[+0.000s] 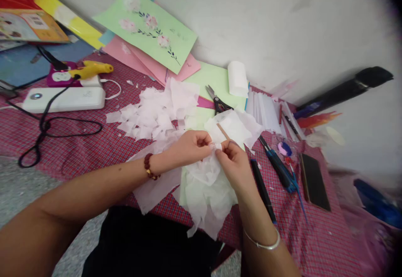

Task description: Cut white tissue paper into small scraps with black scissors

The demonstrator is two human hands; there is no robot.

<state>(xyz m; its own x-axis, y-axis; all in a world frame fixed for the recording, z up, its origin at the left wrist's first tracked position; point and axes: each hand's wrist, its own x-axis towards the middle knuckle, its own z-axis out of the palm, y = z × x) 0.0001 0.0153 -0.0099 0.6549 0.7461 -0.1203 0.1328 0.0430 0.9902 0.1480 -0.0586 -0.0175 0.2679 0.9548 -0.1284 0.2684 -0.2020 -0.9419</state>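
Observation:
My left hand [192, 145] and my right hand [234, 161] meet over the table's front edge. Both pinch the same small bit of white tissue paper [216, 146] between the fingertips. A thin wooden stick [223, 131] points up and away from the pinched spot. Crumpled white tissue sheets [205, 189] lie under and below my hands and hang over the table edge. A red bead bracelet is on my left wrist, a silver bangle on my right.
A heap of cut tissue pieces [153, 111] lies behind my hands, with black scissors [218, 101] and a white roll [238, 78] beyond. Pens [263, 191] and a dark phone [314, 181] lie right. A yellow glue gun [89, 69], power strip [64, 99] and cable sit left.

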